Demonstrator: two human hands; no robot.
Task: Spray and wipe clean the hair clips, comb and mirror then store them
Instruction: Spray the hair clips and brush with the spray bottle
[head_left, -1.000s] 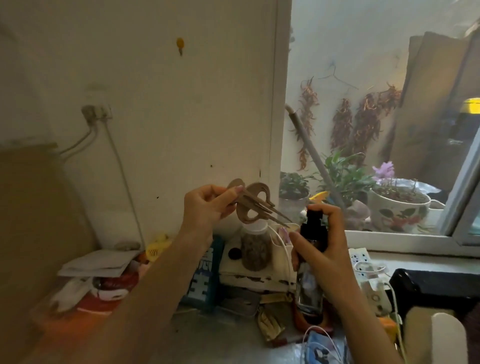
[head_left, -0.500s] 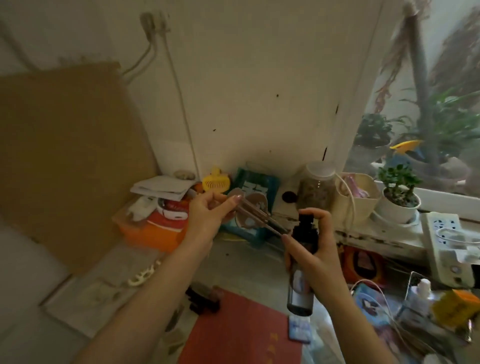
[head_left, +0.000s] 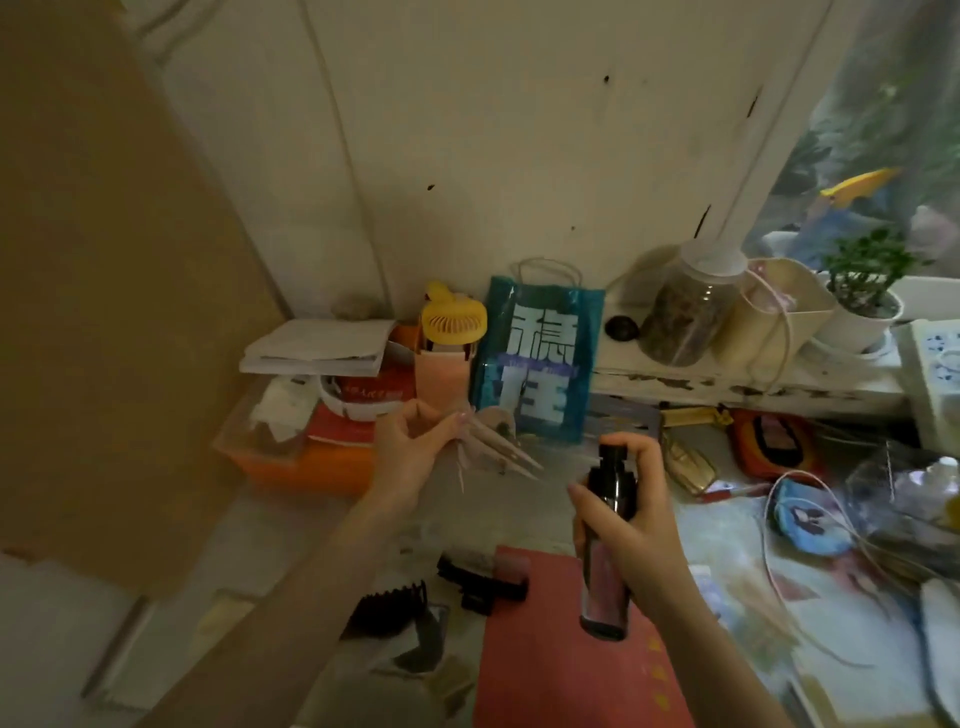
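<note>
My left hand (head_left: 415, 447) pinches a tan hair clip (head_left: 501, 447) between thumb and fingers, its long prongs pointing right toward the bottle. My right hand (head_left: 639, 525) grips a dark spray bottle (head_left: 605, 545) upright, the index finger on top of the nozzle, which faces the clip. On the table below lie a black hair clip (head_left: 483, 577) at the edge of a red mat (head_left: 561, 665) and a black comb (head_left: 392, 605) to its left. I see no mirror that I can tell apart.
Against the wall stand a teal bag (head_left: 540, 358), a yellow mini fan (head_left: 453, 319), a stack of papers (head_left: 317, 345) on an orange box (head_left: 296, 462), a jar (head_left: 685, 306) and a potted plant (head_left: 862, 291). Cables and small items crowd the right side.
The view has tilted down toward the table. Both hands have come lower with the clip and bottle, and the comb and black clip on the table now show.
</note>
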